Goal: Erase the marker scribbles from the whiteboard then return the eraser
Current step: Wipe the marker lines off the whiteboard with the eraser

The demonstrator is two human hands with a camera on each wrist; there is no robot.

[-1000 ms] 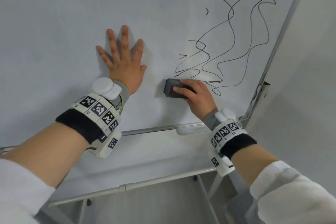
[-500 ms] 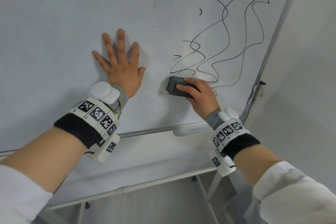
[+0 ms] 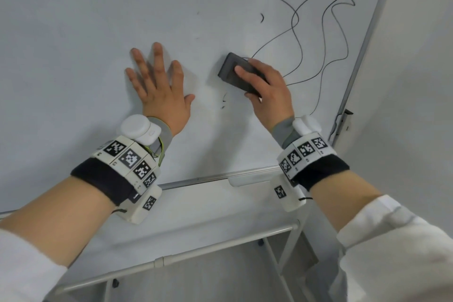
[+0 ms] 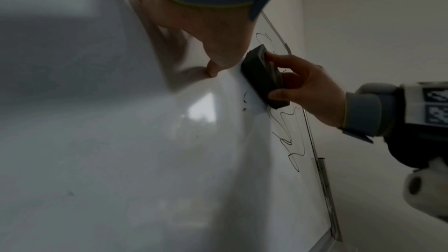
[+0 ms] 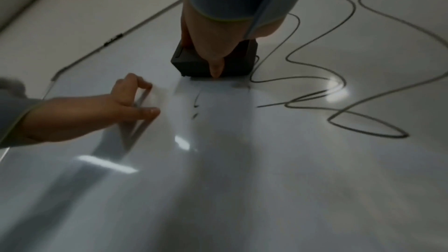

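Note:
A dark grey block eraser [image 3: 234, 73] [image 4: 263, 78] [image 5: 194, 64] lies flat against the whiteboard [image 3: 98, 19]. My right hand [image 3: 266, 88] grips it with fingers over its back and thumb on its lower edge. Black marker scribbles [image 3: 316, 32] [image 5: 339, 76] loop above and to the right of the eraser. A few short marks [image 3: 223, 102] remain just below it. My left hand [image 3: 157, 86] presses flat on the board to the left of the eraser, fingers spread.
The board's metal frame [image 3: 362, 56] runs down the right side beside a white wall. A tray rail [image 3: 220, 176] lines the board's lower edge, with a white object [image 3: 250, 180] on it. The stand's tubes [image 3: 171, 258] lie below.
My right hand has slid the eraser up and slightly left, turning it to a steeper tilt; the lower-left loops of the scribble are wiped away. The left hand stays pressed on the board.

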